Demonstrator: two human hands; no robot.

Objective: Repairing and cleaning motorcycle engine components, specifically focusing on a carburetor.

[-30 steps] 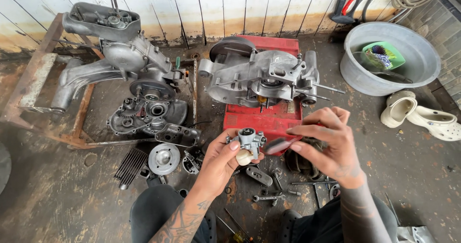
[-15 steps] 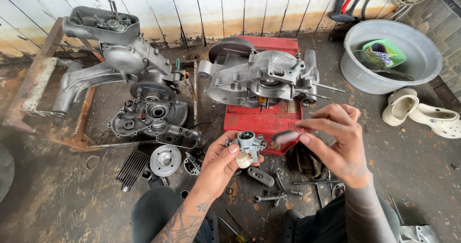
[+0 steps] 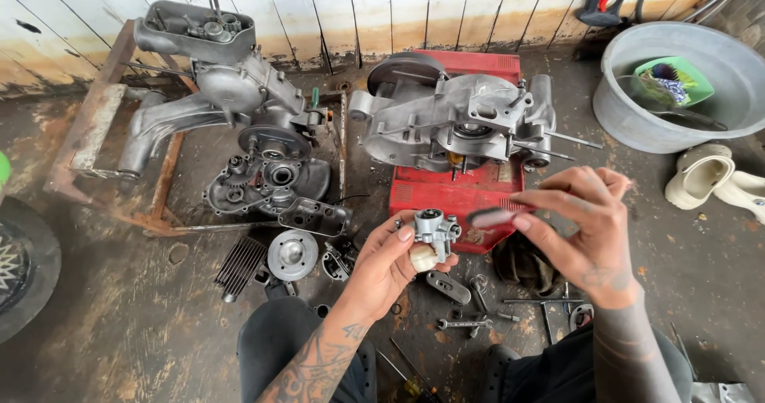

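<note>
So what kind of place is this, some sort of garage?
Most likely a small engine repair workshop. Stripped engine cases sit on a stained concrete floor, wrenches lie loose, and the left hand holds a small metal engine part.

1. There is a single view, from a camera worn on the person's head.
2. It looks steeply down and forward over the person's knees at the concrete floor (image 3: 111,331).
3. The left hand (image 3: 390,263) and right hand (image 3: 586,228) sit close below the lens, in the lower middle of the frame.
4. Farther off, the top edge takes in the foot of a white plank wall (image 3: 382,12).
5. A grey basin (image 3: 637,124) marks the upper right corner, and a dark wheel (image 3: 24,275) is cut by the left edge.
</note>
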